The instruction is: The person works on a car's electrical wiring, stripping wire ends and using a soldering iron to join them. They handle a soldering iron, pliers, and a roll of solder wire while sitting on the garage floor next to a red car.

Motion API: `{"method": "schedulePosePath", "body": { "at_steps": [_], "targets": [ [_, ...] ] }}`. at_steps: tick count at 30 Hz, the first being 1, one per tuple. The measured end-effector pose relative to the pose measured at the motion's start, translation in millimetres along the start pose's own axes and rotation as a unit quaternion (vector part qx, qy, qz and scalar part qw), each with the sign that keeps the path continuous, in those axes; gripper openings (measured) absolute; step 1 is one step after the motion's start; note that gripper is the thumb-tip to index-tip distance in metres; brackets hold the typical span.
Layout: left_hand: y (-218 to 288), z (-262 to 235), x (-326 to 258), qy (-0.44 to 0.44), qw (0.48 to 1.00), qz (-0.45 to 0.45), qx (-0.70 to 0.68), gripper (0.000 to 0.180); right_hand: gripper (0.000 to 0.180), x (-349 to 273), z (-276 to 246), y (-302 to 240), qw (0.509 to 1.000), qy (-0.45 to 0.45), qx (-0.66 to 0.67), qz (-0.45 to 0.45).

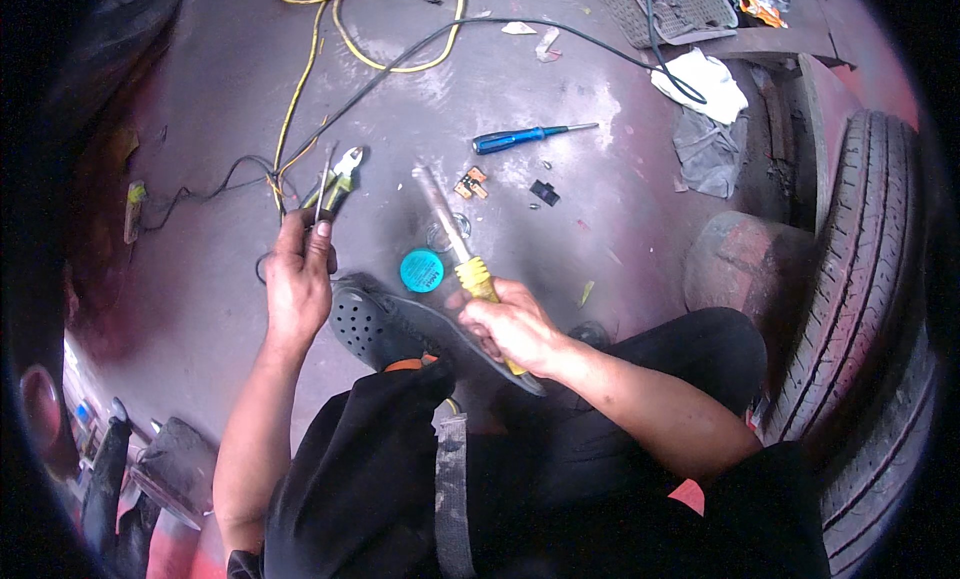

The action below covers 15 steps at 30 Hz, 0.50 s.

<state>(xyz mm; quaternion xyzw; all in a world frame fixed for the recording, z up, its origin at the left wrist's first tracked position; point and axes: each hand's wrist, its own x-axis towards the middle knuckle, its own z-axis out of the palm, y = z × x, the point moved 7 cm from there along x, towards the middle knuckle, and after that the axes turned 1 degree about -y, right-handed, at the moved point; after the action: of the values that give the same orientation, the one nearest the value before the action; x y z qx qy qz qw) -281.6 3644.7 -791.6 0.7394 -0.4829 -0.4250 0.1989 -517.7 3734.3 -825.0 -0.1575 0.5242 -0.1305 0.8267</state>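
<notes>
My right hand (512,327) is wrapped round the yellow grip of a soldering iron (450,224). The iron's metal barrel points up and away over the floor. A thin, grey, rod-like piece (325,184) stands up from the pinched thumb and fingers of my left hand (300,284); its kind is unclear. Just beyond that hand are green-handled pliers (342,179), partly hidden. Between my hands lies a round teal tin (421,270), with a coil of thin wire (448,232) beside it. Farther off are a small orange part (471,183) and a small black part (545,192).
A blue screwdriver (515,139) lies beyond the small parts. Yellow cable (300,89) and black cable (400,59) cross the floor. Tyres (850,249) stand at right, near a white cloth (705,87) and a grey crate (680,14). My dark clog (365,324) is below the tin.
</notes>
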Motion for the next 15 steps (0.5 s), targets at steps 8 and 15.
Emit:
{"method": "schedulePosePath", "body": {
  "at_steps": [8, 15],
  "targets": [
    [6, 12, -1, -0.029, 0.983, 0.083, 0.162, 0.018, 0.025, 2, -12, 3, 0.951, 0.133, -0.266, -0.083],
    [23, 19, 6, -0.038, 0.967, 0.157, 0.197, 0.016, 0.011, 2, -11, 7, 0.967, 0.121, -0.214, -0.069]
  ]
}}
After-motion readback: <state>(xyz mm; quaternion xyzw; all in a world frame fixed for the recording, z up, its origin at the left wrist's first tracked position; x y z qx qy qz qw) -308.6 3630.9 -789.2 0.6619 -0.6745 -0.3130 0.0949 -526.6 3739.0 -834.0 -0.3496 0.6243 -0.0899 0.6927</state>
